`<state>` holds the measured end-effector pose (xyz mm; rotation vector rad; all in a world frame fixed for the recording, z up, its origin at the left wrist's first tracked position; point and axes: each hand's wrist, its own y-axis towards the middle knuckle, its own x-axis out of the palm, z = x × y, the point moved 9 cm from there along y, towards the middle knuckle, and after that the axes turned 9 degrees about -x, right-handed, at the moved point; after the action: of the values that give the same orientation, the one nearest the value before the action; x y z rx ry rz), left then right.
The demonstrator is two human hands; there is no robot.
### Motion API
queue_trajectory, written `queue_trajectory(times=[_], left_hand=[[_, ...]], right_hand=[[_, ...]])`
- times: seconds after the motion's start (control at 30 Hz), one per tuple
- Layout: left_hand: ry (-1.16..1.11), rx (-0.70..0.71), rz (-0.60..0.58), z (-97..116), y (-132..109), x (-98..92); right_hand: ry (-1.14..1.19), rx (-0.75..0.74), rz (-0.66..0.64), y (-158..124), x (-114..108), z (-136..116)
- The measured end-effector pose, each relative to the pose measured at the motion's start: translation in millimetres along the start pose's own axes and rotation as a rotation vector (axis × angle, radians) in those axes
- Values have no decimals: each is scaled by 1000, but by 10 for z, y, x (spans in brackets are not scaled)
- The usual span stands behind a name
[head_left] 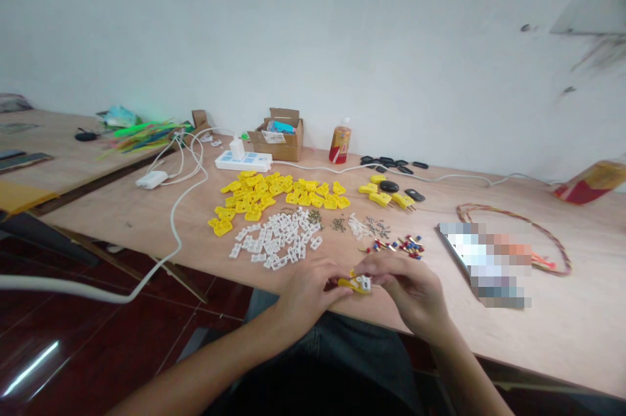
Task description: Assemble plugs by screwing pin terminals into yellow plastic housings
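My left hand [306,292] and my right hand [408,289] meet at the near edge of the wooden table [562,325]. Both pinch a small yellow plug shell with a white insert [359,283] between their fingertips. Just beyond lie a pile of white inserts [276,240], a spread of yellow plug shells [274,193], small screws [338,224] and red and blue crimp terminals [398,246].
A white power strip [243,160] with cables, a cardboard box [278,135], a bottle [340,142], black parts [391,162], finished yellow plugs [386,196] and a coil of twisted wire [513,233] lie further back. A phone [484,266] rests at the right.
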<state>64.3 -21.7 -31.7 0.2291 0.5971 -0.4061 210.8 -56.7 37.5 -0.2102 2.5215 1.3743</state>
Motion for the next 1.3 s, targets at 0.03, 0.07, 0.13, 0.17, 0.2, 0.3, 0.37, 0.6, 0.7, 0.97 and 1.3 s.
queue_trajectory(times=[0.03,0.07,0.13,0.17,0.2,0.3,0.37,0.6,0.7,0.97,1.3], left_hand=[[2,2,2,3,-1,-1],[2,4,-2,6,-2,1],[4,-9,-14,-3,-2,6],[5,-24,-19,-15,0,5],[3,-38,-25,-27,1,5],[-26,-29,-50,-18,0,3],[-50,-10,-63,-2,-3,0],[-43,-22,-62,-16,-3,4],[-12,-41,-58,-23,-2,0],[-71,-36,-90,1,-6,-5],[-84,-33,-130,3,1,1]], right_hand=[[36,17,0,-14,-3,34],[60,47,6,-27,-7,74],[65,121,20,-41,-10,141],[49,138,26,-34,-13,143],[21,136,38,-18,-26,121],[-69,64,80,43,-95,-16],[-64,32,73,60,-122,-64],[17,42,15,14,-67,22],[-23,64,116,16,-104,13],[93,61,42,-33,-102,32],[59,48,98,-71,-108,54]])
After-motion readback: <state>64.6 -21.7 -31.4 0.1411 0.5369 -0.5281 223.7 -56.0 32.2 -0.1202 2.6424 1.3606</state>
